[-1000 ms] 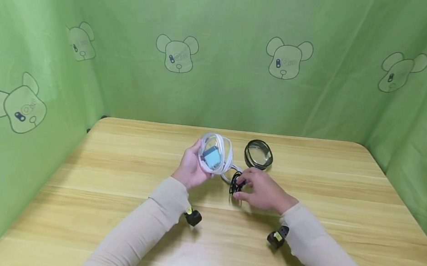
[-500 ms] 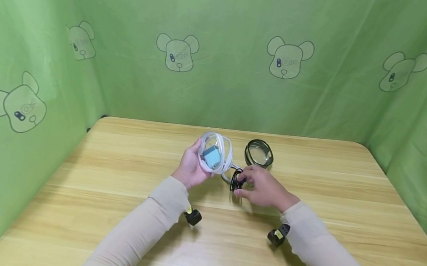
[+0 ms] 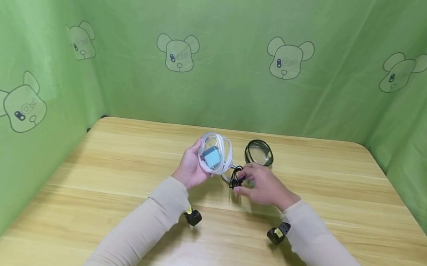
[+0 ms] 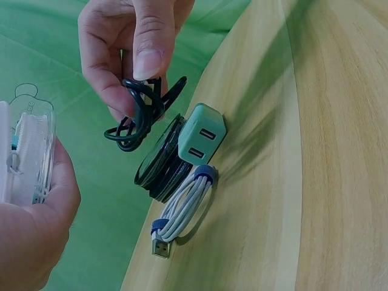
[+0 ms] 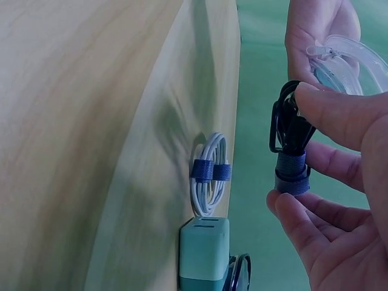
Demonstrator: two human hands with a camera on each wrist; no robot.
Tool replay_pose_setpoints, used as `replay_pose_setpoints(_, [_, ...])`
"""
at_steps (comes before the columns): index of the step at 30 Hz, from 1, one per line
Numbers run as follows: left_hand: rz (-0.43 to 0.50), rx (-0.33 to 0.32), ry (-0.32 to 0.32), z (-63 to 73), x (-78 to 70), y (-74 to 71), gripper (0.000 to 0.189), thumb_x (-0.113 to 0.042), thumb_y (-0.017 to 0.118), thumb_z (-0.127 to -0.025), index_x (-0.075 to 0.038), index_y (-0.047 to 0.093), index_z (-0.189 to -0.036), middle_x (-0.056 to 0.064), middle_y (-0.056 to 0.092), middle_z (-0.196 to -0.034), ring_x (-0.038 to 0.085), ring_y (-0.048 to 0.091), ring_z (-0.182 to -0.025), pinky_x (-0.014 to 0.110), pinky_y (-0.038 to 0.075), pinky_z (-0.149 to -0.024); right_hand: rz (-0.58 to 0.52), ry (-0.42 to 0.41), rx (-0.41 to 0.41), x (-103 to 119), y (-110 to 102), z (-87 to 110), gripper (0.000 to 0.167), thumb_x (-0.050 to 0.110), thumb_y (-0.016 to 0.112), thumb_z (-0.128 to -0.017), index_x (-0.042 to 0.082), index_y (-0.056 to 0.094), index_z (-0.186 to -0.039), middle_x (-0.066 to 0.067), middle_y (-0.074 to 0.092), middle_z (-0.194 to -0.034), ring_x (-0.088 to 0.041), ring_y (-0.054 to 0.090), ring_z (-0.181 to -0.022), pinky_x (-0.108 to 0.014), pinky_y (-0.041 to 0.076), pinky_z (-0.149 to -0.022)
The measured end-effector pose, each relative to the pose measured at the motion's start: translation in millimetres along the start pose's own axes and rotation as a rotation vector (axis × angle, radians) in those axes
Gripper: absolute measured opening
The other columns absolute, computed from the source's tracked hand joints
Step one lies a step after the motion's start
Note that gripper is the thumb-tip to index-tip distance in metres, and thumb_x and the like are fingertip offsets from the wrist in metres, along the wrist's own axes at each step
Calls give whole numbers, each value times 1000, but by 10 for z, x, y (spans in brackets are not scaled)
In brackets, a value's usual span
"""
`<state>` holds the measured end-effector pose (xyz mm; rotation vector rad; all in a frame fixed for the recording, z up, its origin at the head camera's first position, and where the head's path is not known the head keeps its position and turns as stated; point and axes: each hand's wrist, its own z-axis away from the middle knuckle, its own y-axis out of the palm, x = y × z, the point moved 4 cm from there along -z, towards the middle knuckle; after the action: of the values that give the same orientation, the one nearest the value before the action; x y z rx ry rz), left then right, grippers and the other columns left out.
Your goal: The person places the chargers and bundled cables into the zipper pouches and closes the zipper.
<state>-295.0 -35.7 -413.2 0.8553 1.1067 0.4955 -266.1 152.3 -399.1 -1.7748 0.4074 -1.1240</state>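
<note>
Right hand pinches the black cable between thumb and fingertips, the fingers bent round the bundle and the palm empty. That cable hangs above the table, near its far edge, coiled small, with a blue strap round one end. Left hand grips the white case by its side, fingers curled behind it, and tilts its clear face up; a blue charger shows inside. The case is just beside the black cable, to its left. A small zip pull shows at the case's edge in the left wrist view.

On the table lie a white cable, coiled and bound by two blue straps, its USB plug sticking out, and a green charger with two ports. These sit close together; whether they touch is hard to tell. Beyond the right hand lies the black case, round and clear-faced. A green curtain printed with bear heads surrounds the table on three sides.
</note>
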Motion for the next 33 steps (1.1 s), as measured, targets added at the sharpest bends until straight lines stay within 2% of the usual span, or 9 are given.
replay_pose_setpoints(10, [-7, -13, 16, 1, -19, 14, 47, -46, 30, -103, -28, 37, -146, 14, 40, -146, 35, 29, -139, 56, 31, -108, 5, 11, -30, 23, -53, -28, 34, 28, 80, -81, 10, 67, -107, -17, 56, -126, -33, 61, -104, -50, 51, -91])
replay_pose_setpoints(19, [12, -32, 12, -4, -24, -1, 46, -46, 32, -103, -29, 40, -145, 13, 42, -145, 34, 34, -137, 56, 31, -108, -9, 31, -38, 37, -81, -41, 37, 27, 80, -80, 8, 67, -109, -17, 56, -127, -34, 61, -104, -50, 50, -92])
replay_pose_setpoints(29, [11, -84, 25, 8, -38, -12, 42, -45, 35, -102, -35, 41, -142, 13, 43, -143, 33, 41, -131, 56, 33, -106, -3, 0, -72, 14, -122, -47, 37, 28, 80, -80, 7, 67, -107, -14, 60, -117, -33, 62, -100, -49, 52, -89])
replay_pose_setpoints(33, [8, -81, 26, 6, -39, -14, 42, -45, 34, -102, -36, 39, -143, 13, 42, -144, 33, 42, -129, 55, 33, -106, -1, -11, -78, 10, -139, -52, 37, 29, 80, -80, 6, 68, -107, -14, 59, -115, -33, 63, -99, -49, 52, -88])
